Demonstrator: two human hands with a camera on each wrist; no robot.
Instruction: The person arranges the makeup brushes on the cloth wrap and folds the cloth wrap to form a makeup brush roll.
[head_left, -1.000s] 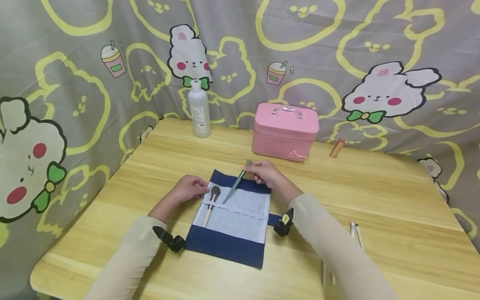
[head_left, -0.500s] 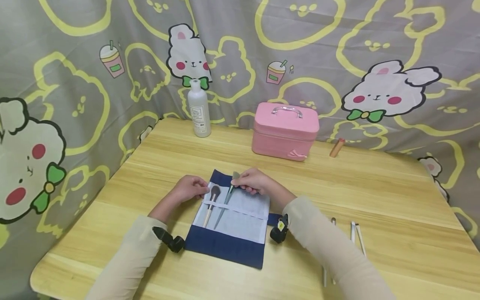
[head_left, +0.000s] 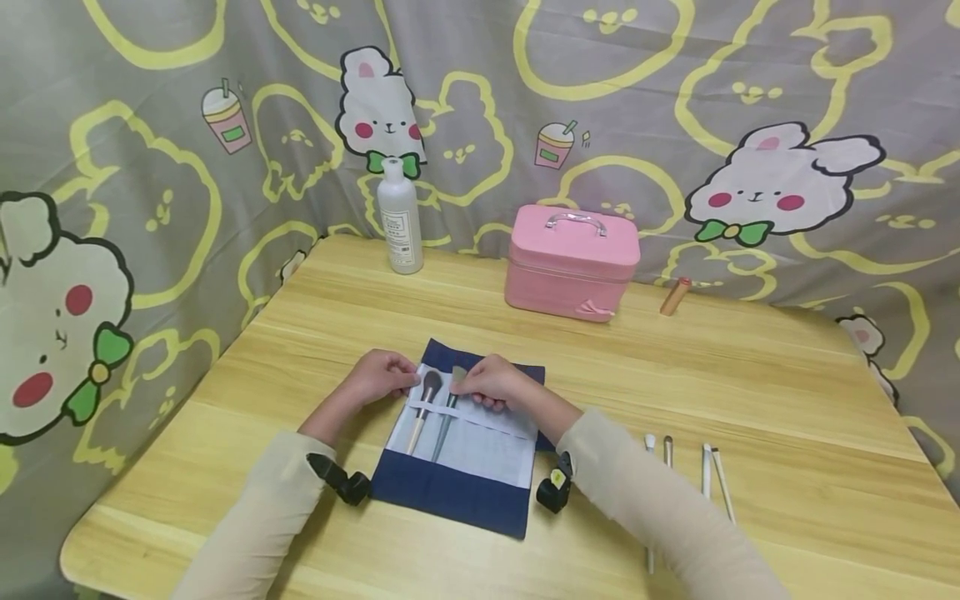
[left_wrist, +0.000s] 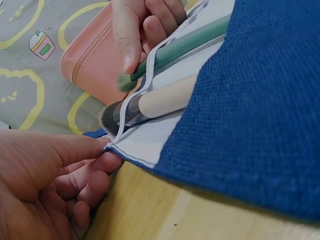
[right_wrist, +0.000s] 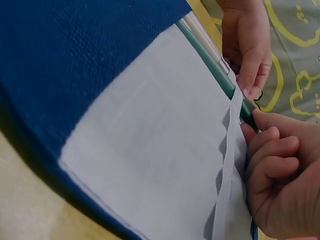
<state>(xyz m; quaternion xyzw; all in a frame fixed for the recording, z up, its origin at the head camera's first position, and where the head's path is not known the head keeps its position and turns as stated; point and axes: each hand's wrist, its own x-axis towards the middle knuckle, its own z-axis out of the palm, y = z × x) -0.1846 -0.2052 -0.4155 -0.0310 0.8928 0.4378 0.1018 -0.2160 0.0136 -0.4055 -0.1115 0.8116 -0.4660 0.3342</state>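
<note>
A navy brush roll (head_left: 453, 504) with a pale lining lies unfolded on the table. My left hand (head_left: 378, 375) pinches its upper left edge, beside the elastic strap (left_wrist: 150, 65). Thumb and fingers of my right hand (head_left: 495, 382) pinch a green makeup brush (head_left: 442, 433) close below its bristles. That brush runs under the strap, its handle reaching down to the navy lower pocket's edge. Left of it, a makeup brush with a beige handle (left_wrist: 167, 97) and dark bristles sits under the same strap, its handle end hidden by the pocket.
Several loose makeup brushes (head_left: 707, 471) lie to the right, partly hidden by my right sleeve (head_left: 660, 500). Along the back stand a white bottle (head_left: 400, 221), a pink case (head_left: 570, 267) with a handle, and a small orange-brown tube (head_left: 676, 297). A patterned curtain (head_left: 465, 50) hangs behind.
My right hand has moved left and toward me, sliding the green makeup brush down beneath the strap until it lies alongside the beige one. The left hand has stayed at the edge.
</note>
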